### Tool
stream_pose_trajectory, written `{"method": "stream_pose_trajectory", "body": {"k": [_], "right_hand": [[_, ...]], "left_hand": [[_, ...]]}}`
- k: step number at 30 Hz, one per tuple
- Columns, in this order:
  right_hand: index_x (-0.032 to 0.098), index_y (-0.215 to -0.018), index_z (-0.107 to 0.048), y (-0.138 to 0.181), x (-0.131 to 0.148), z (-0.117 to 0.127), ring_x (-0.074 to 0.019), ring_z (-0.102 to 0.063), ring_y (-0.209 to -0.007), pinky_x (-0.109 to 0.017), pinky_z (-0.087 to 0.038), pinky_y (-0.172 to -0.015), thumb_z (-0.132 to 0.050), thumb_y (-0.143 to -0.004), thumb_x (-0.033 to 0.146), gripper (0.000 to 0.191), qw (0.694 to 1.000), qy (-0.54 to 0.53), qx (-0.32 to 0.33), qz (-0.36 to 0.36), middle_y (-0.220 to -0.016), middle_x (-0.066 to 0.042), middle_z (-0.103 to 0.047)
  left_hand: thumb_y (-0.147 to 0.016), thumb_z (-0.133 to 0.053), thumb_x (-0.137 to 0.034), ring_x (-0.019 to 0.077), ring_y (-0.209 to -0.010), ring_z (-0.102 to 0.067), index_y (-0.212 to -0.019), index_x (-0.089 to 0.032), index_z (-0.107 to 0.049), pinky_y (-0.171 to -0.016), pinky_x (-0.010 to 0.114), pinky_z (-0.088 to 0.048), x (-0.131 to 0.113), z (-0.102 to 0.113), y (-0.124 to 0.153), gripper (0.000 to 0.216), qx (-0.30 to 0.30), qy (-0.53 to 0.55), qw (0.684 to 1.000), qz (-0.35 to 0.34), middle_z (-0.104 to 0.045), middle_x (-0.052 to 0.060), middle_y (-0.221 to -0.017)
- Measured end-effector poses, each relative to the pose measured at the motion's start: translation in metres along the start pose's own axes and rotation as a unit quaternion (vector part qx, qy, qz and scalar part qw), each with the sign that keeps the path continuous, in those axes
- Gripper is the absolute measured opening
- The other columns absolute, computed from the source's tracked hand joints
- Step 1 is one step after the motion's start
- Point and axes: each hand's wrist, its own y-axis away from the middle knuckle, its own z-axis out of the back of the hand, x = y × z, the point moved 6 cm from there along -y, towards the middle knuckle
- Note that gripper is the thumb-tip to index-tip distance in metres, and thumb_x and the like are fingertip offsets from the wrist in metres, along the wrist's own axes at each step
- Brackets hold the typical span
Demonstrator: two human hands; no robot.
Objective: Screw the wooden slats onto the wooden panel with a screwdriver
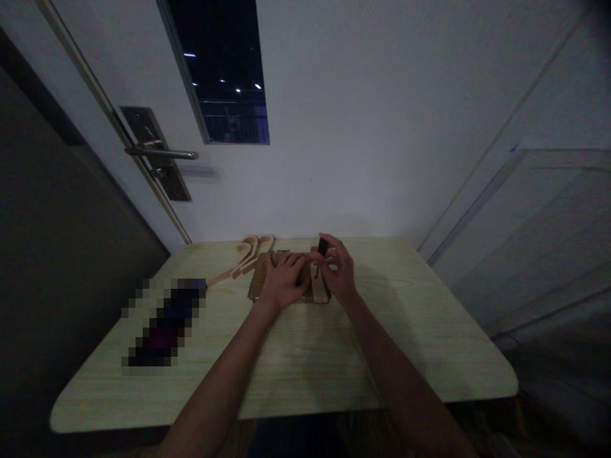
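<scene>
My left hand (285, 280) lies with fingers spread on a brown board (258, 286) at the back middle of the table. My right hand (338, 267) pinches the black handle of what looks like a small screwdriver (323, 245), held nearly upright. Its thin shaft points down at a pale wooden piece (319, 291) on the right end of the board. Whether the tip touches the wood is too dim to tell. Left of the board lie several pale wooden pieces (248, 254) with curved, hook-like ends.
The light wooden table (229, 381) has rounded front corners. A blurred-out dark object (167, 324) lies on its left side. Behind stands a white door (358, 127) with a metal handle (167, 154) and a window (224, 76); a panelled surface (548, 235) rises at the right.
</scene>
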Motion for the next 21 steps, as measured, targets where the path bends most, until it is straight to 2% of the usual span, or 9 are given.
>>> {"method": "stream_pose_trajectory", "body": {"k": [7, 10, 17, 21], "right_hand": [[0.028, -0.126, -0.052, 0.002, 0.008, 0.000, -0.0135, -0.064, -0.082, -0.026, -0.057, -0.064, -0.052, -0.092, 0.036, 0.036, 0.999, -0.027, 0.033, 0.004, -0.114, -0.007, -0.062], [0.028, -0.126, -0.052, 0.002, 0.009, 0.000, -0.0128, -0.065, -0.078, -0.026, -0.057, -0.064, -0.051, -0.092, 0.036, 0.035, 0.999, -0.031, 0.032, 0.004, -0.111, -0.007, -0.065], [0.028, -0.120, -0.056, 0.000, 0.000, -0.001, -0.0111, -0.061, -0.067, -0.023, -0.053, -0.055, -0.064, -0.083, 0.039, 0.039, 1.000, -0.008, 0.011, -0.009, -0.097, -0.004, -0.066], [0.028, -0.119, -0.056, 0.000, 0.001, -0.001, -0.0117, -0.062, -0.068, -0.024, -0.053, -0.055, -0.064, -0.084, 0.039, 0.038, 1.000, -0.010, 0.017, -0.015, -0.097, -0.004, -0.065]], "left_hand": [[-0.088, -0.050, -0.035, 0.0279, -0.127, -0.045, -0.129, -0.030, -0.048, -0.110, 0.071, -0.009, -0.001, 0.001, 0.001, 0.042, -0.017, 0.000, 1.000, -0.011, -0.057, 0.005, -0.133], [-0.088, -0.050, -0.034, 0.0274, -0.127, -0.045, -0.128, -0.030, -0.048, -0.111, 0.070, -0.009, -0.001, 0.001, 0.001, 0.041, -0.013, -0.004, 1.000, -0.009, -0.056, 0.005, -0.133], [-0.088, -0.050, -0.033, 0.0273, -0.127, -0.044, -0.129, -0.029, -0.047, -0.110, 0.070, -0.009, 0.000, 0.001, 0.001, 0.041, -0.009, -0.002, 1.000, -0.003, -0.056, 0.006, -0.134], [-0.088, -0.050, -0.034, 0.0271, -0.128, -0.043, -0.128, -0.029, -0.048, -0.111, 0.068, -0.007, -0.001, 0.002, 0.001, 0.041, 0.000, 0.001, 1.000, 0.000, -0.056, 0.006, -0.135]]}}
